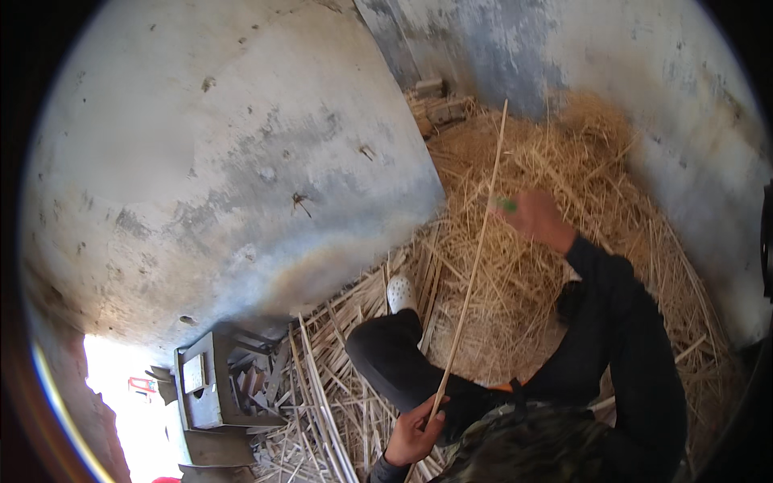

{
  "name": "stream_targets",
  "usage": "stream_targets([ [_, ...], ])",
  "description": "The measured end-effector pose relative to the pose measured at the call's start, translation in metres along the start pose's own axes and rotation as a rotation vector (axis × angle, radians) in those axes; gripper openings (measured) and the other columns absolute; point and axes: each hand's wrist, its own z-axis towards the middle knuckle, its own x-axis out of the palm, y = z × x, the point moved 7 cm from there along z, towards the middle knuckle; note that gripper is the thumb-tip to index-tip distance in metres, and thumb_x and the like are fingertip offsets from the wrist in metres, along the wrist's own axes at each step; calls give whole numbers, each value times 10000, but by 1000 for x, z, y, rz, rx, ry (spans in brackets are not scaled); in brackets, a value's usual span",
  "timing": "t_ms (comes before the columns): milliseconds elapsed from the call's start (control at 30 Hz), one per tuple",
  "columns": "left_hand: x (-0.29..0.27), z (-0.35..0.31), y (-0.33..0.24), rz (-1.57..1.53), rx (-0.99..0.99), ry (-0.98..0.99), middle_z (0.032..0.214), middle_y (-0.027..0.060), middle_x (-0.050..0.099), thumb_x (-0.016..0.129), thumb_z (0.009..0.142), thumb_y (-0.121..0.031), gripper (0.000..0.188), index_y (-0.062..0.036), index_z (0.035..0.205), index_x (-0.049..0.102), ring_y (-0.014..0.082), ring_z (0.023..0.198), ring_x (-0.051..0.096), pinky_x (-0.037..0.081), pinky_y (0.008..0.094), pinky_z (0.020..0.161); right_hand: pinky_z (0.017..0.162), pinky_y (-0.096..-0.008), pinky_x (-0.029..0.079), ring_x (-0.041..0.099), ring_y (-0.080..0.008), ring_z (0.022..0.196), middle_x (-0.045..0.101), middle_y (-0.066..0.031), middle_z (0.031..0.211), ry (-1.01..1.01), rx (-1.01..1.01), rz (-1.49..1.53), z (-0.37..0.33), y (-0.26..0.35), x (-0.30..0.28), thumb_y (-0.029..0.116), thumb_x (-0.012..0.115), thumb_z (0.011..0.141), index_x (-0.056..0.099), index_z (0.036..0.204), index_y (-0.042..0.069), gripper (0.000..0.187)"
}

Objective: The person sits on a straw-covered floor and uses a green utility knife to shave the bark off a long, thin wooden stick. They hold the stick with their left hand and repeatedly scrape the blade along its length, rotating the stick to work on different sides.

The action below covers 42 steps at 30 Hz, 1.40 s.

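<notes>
A long, thin, pale cane strip [475, 270] runs up from my lap toward the wall, tilted slightly to the right. Near its lower end my left hand [411, 439] is closed round it, the thumb lying along the strip. Farther out, my right hand [538, 219] is closed on a small green-handled tool [506, 204], held right beside the upper part of the strip. Motion blurs this hand. The tool's working end cannot be made out, nor whether it touches the strip.
Loose straw and shavings [555, 161] heap against the far wall. Split canes [322, 410] lie left of my legs, by a grey metal box [205, 386] and a bright doorway [133, 410]. A pale wall [241, 161] stands close on the left. My white shoe [400, 295] rests among the canes.
</notes>
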Motion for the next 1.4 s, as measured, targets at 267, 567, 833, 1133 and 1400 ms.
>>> stream_targets([
  [267, 3, 2, -8, 66, 143, -30, 814, -2, 554, 544, 941, -109, 340, 35, 1248, 544, 31, 718, 458, 395, 200, 632, 345, -322, 179, 244, -116, 337, 232, 52, 386, -66, -60, -115, -4, -8, 16, 829, 329, 815, 335, 433, 150, 780],
  [567, 8, -11, 11, 42, -12, 9, 912, 42, 617, 544, 953, -159, 365, 44, 1256, 526, 62, 796, 552, 461, 226, 696, 354, -299, 154, 224, -113, 353, 260, 56, 427, 105, -178, -138, -52, 27, 34, 837, 324, 808, 354, 459, 167, 756],
  [833, 7, -32, 34, 206, 15, -14, 828, 13, 597, 532, 953, -189, 322, -26, 1226, 587, 84, 753, 516, 449, 261, 652, 358, -305, 191, 250, -113, 389, 267, 48, 466, -113, -53, -175, 21, -25, -16, 821, 340, 819, 330, 487, 145, 753],
  [1133, 10, -78, 126, -242, -252, 79, 748, -36, 543, 590, 948, -176, 342, -49, 1264, 561, 52, 624, 482, 381, 214, 528, 379, -331, 120, 144, -105, 380, 200, 50, 444, -328, 425, -233, 29, -154, -148, 694, 376, 909, 314, 461, 139, 716],
  [1400, 32, 11, 22, -790, -49, 168, 599, -41, 313, 432, 1016, -254, 402, 43, 1286, 429, 53, 459, 291, 300, 231, 456, 327, -312, 278, 357, -102, 335, 359, 29, 397, 99, -290, 18, -103, 70, 32, 725, 476, 845, 556, 520, 118, 693],
])
